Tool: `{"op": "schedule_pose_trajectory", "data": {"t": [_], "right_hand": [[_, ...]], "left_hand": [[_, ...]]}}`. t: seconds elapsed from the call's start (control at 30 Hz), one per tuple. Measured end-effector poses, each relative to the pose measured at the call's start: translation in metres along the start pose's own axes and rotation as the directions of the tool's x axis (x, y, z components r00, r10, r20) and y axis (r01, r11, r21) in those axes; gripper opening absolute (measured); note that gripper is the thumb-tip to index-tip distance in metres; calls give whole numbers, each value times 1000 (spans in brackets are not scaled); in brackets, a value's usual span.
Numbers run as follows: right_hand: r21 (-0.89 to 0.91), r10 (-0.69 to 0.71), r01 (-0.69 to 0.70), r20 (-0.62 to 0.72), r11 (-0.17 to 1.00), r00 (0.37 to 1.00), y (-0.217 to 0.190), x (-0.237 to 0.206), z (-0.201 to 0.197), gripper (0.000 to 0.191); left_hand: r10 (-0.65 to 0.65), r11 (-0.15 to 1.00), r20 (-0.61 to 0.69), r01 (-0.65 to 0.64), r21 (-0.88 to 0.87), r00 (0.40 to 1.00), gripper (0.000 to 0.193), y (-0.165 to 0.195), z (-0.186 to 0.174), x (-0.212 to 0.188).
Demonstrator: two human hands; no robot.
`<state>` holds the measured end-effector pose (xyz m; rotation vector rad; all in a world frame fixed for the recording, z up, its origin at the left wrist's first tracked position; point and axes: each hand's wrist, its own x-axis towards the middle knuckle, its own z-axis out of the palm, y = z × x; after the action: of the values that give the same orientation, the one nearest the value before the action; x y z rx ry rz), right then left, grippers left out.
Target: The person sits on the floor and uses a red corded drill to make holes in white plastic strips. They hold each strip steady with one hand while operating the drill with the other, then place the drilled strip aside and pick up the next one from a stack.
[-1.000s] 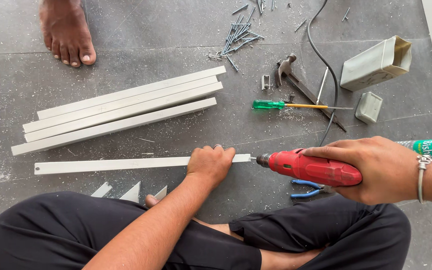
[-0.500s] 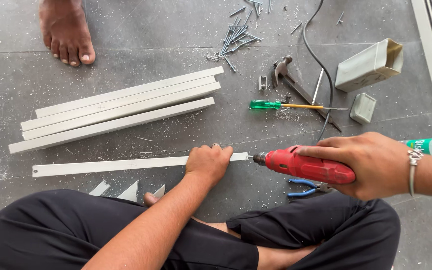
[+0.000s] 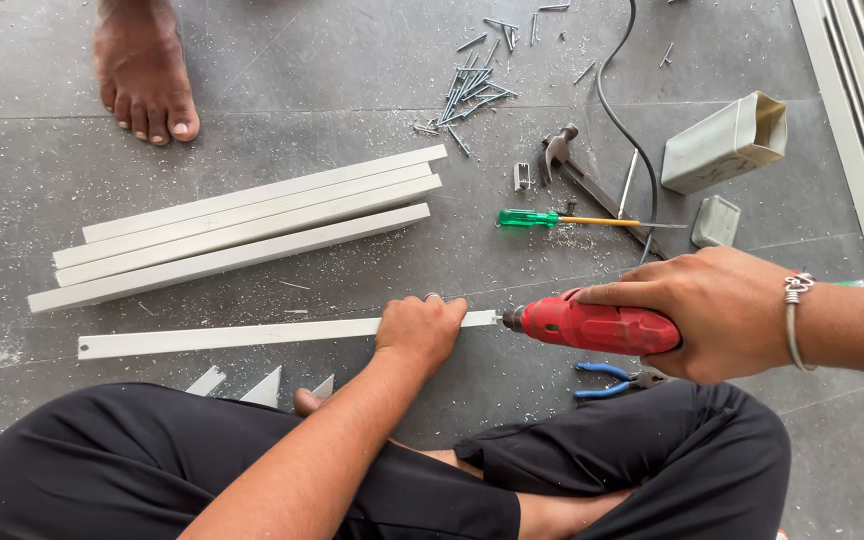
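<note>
Little had changed since before: left hand (image 3: 420, 330) stayed pressed flat, gripping white strip (image 3: 232, 336); right hand (image 3: 717, 312) clenched red drill (image 3: 592, 325), its tip against strip's end.

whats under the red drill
Below the red power drill, held in the right hand, lie blue-handled pliers on the grey floor. The hand and drill body cover the floor directly beneath.

The left hand (image 3: 420, 330) covered part of the white strip (image 3: 232, 336). The drill bit at the red drill (image 3: 592, 325) nose was too small to make out. The bare foot (image 3: 144, 75) and black cable (image 3: 617, 90) ran off the top edge.
</note>
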<state>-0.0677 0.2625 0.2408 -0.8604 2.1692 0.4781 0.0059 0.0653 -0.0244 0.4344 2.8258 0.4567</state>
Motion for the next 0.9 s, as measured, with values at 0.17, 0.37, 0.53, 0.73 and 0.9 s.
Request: {"op": "schedule_pose_trajectory", "data": {"t": [0.17, 0.37, 0.53, 0.73, 0.9], "right_hand": [[7, 34, -34, 33, 999, 999, -5, -3, -2, 83], [23, 18, -18, -11, 1000, 1000, -8, -3, -6, 84], [38, 49, -50, 19, 998, 999, -7, -3, -8, 88], [-13, -10, 10, -22, 1000, 1000, -10, -5, -11, 89], [-34, -1, 1, -2, 999, 1000, -16, -7, -17, 90]], "left_hand": [[2, 1000, 20, -1, -12, 1000, 12, 1, -2, -1], [-4, 1000, 14, 4, -4, 1000, 16, 1, -3, 2], [-14, 1000, 34, 14, 3, 999, 16, 2, -4, 4], [-13, 1000, 48, 12, 13, 999, 16, 3, -9, 4], [-12, 1000, 47, 11, 15, 999, 18, 4, -13, 2]]}}
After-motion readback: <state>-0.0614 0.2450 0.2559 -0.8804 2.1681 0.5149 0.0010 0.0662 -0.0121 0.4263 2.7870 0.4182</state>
